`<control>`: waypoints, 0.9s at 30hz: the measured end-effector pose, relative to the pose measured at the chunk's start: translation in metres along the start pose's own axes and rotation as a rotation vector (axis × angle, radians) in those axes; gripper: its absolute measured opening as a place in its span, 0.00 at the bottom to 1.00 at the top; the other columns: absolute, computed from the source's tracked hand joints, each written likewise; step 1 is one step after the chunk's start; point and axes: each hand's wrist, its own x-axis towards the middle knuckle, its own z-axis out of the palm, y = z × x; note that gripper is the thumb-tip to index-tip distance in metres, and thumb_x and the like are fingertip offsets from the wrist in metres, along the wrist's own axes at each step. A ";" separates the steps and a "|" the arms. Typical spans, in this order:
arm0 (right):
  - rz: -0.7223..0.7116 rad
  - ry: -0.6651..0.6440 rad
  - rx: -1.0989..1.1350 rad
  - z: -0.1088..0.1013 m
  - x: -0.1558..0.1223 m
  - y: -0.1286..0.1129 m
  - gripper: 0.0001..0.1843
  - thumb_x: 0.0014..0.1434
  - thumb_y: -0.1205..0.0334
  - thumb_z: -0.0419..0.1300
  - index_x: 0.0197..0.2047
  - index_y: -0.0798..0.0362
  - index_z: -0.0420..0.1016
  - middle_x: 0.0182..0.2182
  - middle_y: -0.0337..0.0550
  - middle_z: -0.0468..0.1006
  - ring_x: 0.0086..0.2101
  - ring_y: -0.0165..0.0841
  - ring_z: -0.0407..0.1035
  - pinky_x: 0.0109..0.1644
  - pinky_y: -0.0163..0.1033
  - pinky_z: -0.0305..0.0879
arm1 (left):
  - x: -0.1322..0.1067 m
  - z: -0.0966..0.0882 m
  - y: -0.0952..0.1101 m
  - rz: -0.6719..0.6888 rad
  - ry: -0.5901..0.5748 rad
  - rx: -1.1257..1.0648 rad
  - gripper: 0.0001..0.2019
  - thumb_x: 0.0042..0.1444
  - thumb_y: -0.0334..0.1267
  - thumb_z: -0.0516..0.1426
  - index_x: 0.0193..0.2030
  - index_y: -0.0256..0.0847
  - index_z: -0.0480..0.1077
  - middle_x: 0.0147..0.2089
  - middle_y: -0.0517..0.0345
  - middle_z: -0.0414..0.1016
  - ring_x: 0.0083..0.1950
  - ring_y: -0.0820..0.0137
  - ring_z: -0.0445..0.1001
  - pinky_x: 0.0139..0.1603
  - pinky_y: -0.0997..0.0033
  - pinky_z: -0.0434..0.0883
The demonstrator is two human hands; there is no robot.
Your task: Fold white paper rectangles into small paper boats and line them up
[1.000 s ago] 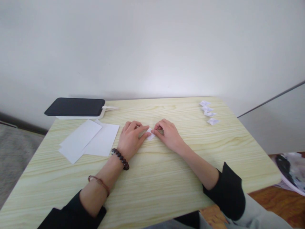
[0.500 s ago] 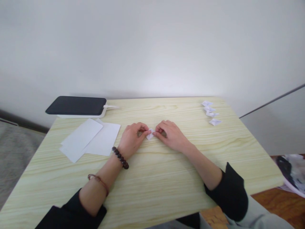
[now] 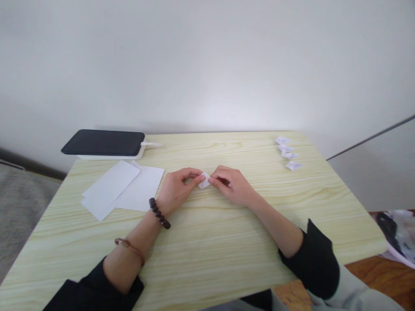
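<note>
Left hand [image 3: 177,190] pinching the small folded paper [image 3: 204,182], right hand [image 3: 234,186] gripping its other side, white sheets [image 3: 112,190] near.

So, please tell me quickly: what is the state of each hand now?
Left hand: closed, pinching the small folded white paper diamond.
Right hand: closed, fingertips on the same paper diamond's right corner.

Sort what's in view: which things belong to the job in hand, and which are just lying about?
In the job:
small folded paper, held by left hand and right hand
probably the folded paper pieces and loose white sheets

Apparently just lying about:
black-screened device
white cable
pink-rimmed container
</note>
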 end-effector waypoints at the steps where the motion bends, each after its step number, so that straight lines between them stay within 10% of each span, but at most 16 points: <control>1: -0.009 -0.006 0.021 0.000 0.000 -0.001 0.12 0.64 0.60 0.52 0.33 0.53 0.73 0.27 0.38 0.69 0.29 0.28 0.64 0.34 0.34 0.58 | 0.000 0.000 0.001 -0.017 -0.001 -0.029 0.16 0.50 0.51 0.60 0.35 0.39 0.77 0.35 0.55 0.81 0.36 0.65 0.77 0.40 0.68 0.72; 27: 0.051 0.135 0.112 0.005 0.000 -0.005 0.11 0.63 0.60 0.52 0.30 0.53 0.70 0.26 0.37 0.68 0.26 0.26 0.62 0.30 0.33 0.58 | -0.001 -0.006 0.010 -0.033 -0.108 0.024 0.15 0.52 0.50 0.58 0.34 0.40 0.77 0.29 0.60 0.78 0.30 0.69 0.72 0.29 0.73 0.66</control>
